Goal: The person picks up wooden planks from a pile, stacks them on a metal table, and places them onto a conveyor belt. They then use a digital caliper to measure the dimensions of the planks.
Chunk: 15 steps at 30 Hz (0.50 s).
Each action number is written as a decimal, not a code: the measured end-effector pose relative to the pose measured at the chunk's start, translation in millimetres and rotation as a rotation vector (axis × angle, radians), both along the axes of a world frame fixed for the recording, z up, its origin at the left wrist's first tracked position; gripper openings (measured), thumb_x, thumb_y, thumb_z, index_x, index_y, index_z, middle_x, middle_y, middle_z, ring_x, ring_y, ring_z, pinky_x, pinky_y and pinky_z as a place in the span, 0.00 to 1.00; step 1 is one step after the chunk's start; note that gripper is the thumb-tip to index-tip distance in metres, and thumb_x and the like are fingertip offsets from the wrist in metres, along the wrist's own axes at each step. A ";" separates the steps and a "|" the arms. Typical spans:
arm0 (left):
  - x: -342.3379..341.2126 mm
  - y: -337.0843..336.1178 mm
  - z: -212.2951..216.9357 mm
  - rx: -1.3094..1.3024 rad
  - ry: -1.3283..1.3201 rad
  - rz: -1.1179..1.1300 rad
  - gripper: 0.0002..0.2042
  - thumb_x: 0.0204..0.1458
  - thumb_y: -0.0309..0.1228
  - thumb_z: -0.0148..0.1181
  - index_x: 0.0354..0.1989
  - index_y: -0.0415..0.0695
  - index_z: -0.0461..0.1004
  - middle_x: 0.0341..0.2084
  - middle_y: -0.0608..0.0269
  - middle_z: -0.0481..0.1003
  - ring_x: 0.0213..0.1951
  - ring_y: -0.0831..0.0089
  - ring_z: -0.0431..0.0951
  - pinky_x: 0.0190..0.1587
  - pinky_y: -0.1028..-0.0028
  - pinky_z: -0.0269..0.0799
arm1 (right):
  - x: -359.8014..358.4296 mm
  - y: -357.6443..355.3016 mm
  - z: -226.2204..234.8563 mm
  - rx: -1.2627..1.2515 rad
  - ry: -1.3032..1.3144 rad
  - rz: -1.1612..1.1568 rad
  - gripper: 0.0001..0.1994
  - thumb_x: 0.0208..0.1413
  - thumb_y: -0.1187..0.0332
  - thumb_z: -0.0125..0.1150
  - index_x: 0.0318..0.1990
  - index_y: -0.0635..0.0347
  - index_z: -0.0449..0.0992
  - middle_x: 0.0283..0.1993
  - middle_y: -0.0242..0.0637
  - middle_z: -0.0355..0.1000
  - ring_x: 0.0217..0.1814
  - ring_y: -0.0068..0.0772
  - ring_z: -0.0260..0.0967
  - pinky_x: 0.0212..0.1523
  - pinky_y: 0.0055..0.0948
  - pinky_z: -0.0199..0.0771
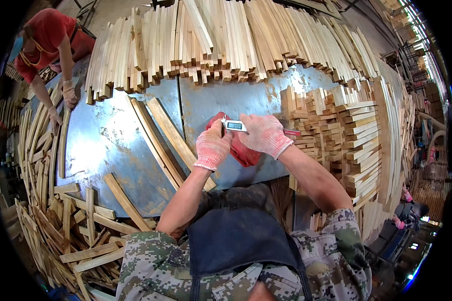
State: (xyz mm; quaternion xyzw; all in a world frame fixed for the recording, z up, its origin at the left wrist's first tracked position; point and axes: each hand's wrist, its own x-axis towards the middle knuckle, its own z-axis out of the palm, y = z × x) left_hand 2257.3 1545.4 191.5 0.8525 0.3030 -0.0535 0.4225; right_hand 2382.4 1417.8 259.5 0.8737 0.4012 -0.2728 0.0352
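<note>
Both gloved hands held a digital caliper (pixel 235 126) above a red case (pixel 242 153) on the grey metal tabletop (pixel 110 145), left hand (pixel 212 146) and right hand (pixel 263 133) closed on it, caliper lying level, long axis left to right, wooden slats (pixel 160 138) beside, stacked slats (pixel 356 145) at right.

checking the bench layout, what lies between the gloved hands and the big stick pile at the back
Head view: only bare metal tabletop lies between the hands and the stick pile.

Caliper (pixel 234 125) on table (pixel 115 145), between slats (pixel 160 138) and stacks (pixel 351 135)
</note>
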 end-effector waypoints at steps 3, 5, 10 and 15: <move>-2.0 1.0 -10.2 0.018 -0.094 -0.009 0.16 0.61 0.38 0.64 0.54 0.46 0.75 0.34 0.44 0.83 0.41 0.42 0.84 0.46 0.49 0.76 | -5.5 2.5 -0.4 -0.006 -0.009 -0.018 0.23 0.66 0.47 0.58 0.56 0.55 0.73 0.48 0.49 0.82 0.52 0.54 0.82 0.52 0.51 0.81; -5.0 2.9 -19.7 0.030 -0.150 -0.002 0.13 0.62 0.37 0.63 0.49 0.44 0.75 0.31 0.43 0.82 0.40 0.40 0.83 0.44 0.47 0.75 | -7.1 5.2 0.1 -0.008 -0.006 -0.012 0.24 0.66 0.46 0.58 0.57 0.56 0.71 0.50 0.48 0.82 0.53 0.52 0.82 0.54 0.50 0.81; -8.3 2.7 -22.7 0.043 -0.136 0.006 0.12 0.62 0.37 0.64 0.48 0.44 0.74 0.30 0.43 0.81 0.39 0.39 0.83 0.42 0.47 0.75 | -4.6 11.3 7.3 -0.086 0.055 -0.024 0.27 0.67 0.44 0.57 0.60 0.56 0.71 0.52 0.47 0.81 0.55 0.51 0.81 0.55 0.49 0.80; -10.2 0.1 -20.5 0.013 -0.166 0.030 0.12 0.61 0.37 0.65 0.47 0.44 0.74 0.30 0.43 0.81 0.38 0.40 0.83 0.42 0.47 0.75 | -4.9 10.1 8.6 -0.074 0.038 -0.004 0.25 0.67 0.45 0.57 0.59 0.56 0.71 0.52 0.47 0.81 0.56 0.52 0.81 0.55 0.50 0.81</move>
